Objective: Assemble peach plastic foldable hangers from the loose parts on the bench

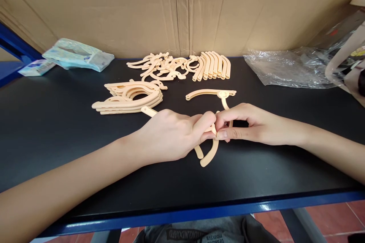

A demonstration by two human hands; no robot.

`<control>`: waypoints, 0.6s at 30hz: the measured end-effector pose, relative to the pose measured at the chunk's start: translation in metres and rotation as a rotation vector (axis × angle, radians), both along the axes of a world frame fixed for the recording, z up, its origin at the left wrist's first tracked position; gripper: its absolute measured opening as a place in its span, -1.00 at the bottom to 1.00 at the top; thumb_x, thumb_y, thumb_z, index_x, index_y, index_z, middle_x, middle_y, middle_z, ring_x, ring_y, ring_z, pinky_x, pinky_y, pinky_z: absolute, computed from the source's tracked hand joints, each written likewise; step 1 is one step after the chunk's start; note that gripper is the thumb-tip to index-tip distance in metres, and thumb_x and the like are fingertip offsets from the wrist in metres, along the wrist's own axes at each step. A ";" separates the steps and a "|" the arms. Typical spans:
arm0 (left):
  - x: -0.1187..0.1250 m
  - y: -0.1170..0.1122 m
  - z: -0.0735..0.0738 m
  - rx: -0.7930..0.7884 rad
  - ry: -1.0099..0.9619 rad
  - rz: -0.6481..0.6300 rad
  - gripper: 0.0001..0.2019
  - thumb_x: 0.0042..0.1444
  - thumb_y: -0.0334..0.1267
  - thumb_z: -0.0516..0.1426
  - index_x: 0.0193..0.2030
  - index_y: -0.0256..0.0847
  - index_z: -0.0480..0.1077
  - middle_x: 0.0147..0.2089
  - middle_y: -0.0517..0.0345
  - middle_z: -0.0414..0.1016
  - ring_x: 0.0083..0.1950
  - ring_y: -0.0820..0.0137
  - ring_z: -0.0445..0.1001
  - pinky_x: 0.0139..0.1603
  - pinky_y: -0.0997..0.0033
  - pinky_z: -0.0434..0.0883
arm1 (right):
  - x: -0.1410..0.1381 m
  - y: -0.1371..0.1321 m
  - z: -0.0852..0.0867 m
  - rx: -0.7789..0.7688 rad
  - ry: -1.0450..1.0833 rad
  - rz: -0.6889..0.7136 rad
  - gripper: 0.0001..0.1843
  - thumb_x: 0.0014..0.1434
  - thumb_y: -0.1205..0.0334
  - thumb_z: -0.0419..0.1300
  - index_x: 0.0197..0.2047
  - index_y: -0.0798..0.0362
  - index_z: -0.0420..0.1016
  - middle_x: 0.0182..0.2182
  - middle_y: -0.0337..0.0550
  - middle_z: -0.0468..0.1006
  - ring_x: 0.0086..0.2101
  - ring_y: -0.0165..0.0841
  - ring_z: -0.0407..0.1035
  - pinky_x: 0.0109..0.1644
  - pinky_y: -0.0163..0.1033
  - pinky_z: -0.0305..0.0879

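Note:
My left hand (182, 133) and my right hand (242, 123) meet over the middle of the black table, pinching cream plastic folding hanger pieces between their fingertips. A curved hanger arm (209, 155) sticks out below the fingers, with another rounded end beside it. One flat end (148, 111) shows behind my left hand. Past my right hand lies another curved hanger arm (203, 93) with a hook joined at its round hub; the hook's lower part runs down behind my fingers. My fingers hide the joint between the held pieces.
Stacked folded hangers (128, 100) lie at left. Behind are a loose heap of hooks (164, 66) and a row of curved arms (212, 66). A tissue pack (78, 55) and clear plastic bag (291, 68) flank them. Cardboard (114, 11) stands behind; a blue rail (199, 212) edges the front.

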State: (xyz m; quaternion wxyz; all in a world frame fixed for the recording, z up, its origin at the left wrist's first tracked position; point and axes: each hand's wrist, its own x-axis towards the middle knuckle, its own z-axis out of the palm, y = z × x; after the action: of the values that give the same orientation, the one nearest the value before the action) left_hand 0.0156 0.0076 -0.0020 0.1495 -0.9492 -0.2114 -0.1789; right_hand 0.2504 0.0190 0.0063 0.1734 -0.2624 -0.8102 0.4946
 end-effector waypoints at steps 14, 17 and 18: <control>0.000 0.001 0.004 -0.008 -0.017 0.067 -0.69 0.53 -0.17 -0.19 -0.17 -0.22 0.26 -0.53 0.34 0.48 -0.64 0.51 0.38 -0.63 0.48 -0.01 | -0.001 0.000 0.003 0.048 -0.030 -0.066 -0.73 0.35 0.07 0.22 -0.31 0.07 0.49 -0.48 -0.34 0.42 -0.44 -0.50 0.26 -0.35 -0.36 0.18; -0.001 0.003 0.006 -0.008 -0.028 0.076 -0.68 0.53 -0.16 -0.17 -0.17 -0.23 0.28 -0.56 0.35 0.46 -0.66 0.50 0.37 -0.64 0.52 0.01 | 0.000 0.000 0.002 0.050 -0.016 -0.070 -0.75 0.35 0.10 0.22 -0.30 0.07 0.50 -0.48 -0.36 0.42 -0.44 -0.52 0.25 -0.36 -0.37 0.17; -0.002 0.003 0.007 -0.012 -0.027 0.077 -0.68 0.53 -0.15 -0.16 -0.17 -0.23 0.28 -0.55 0.35 0.47 -0.65 0.49 0.38 -0.64 0.52 0.02 | 0.000 0.000 0.001 0.050 -0.014 -0.070 -0.76 0.36 0.10 0.21 -0.29 0.07 0.51 -0.48 -0.36 0.42 -0.44 -0.52 0.26 -0.36 -0.37 0.16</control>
State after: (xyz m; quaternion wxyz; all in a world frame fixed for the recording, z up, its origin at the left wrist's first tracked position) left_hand 0.0140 0.0102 0.0048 0.1478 -0.9387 -0.2509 -0.1845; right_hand 0.2501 0.0185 0.0078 0.1915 -0.2896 -0.8138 0.4661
